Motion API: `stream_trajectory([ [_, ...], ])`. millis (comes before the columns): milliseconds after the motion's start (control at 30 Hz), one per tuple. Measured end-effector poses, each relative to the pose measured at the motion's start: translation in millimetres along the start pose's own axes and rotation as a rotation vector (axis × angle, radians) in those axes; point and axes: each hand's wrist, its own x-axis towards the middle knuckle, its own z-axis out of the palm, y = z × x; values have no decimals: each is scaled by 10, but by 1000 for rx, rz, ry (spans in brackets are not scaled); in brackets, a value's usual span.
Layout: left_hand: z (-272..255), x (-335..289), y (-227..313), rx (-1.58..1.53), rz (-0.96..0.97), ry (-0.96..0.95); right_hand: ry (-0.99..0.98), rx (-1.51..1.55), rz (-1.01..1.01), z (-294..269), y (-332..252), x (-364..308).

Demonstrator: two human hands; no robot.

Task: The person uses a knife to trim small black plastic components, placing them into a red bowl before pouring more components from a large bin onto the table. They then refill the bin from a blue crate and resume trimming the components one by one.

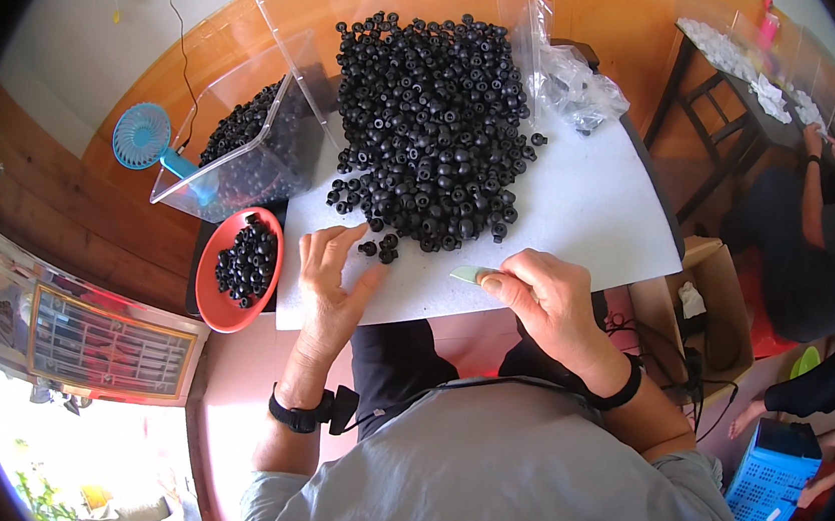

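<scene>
A big heap of small round black parts (431,121), each with a hole, spreads over the white board in front of me. My left hand (327,277) is at the heap's near left edge, thumb and fingers apart, with nothing held between them. Close by its fingertips lie a few loose black parts (378,249). My right hand (545,298) is closed on a small knife, whose short pale blade (468,273) points left over the board. The knife's handle is hidden inside the fist.
Left of the board stand a red bowl (204,280) of black parts and a clear bin (232,205) with more, a blue fan (143,137) at its side. A plastic bag (576,80) lies far right, a cardboard box (652,283) near right. Another person (791,246) sits at the right.
</scene>
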Motion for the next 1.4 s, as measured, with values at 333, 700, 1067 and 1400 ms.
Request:
stream_trajectory([
  [333, 3, 49, -94, 155, 70, -19, 16, 0, -16, 27, 16, -39],
  [700, -16, -107, -21, 205, 84, 5, 31, -13, -36, 24, -6, -48],
  [1067, 32, -182, -15, 150, 73, 51, 57, 193, 79, -230, -40, -291],
  [1400, 69, -193, -4, 127, 85, 78, 15, 601, 233, -49, -342, 234],
])
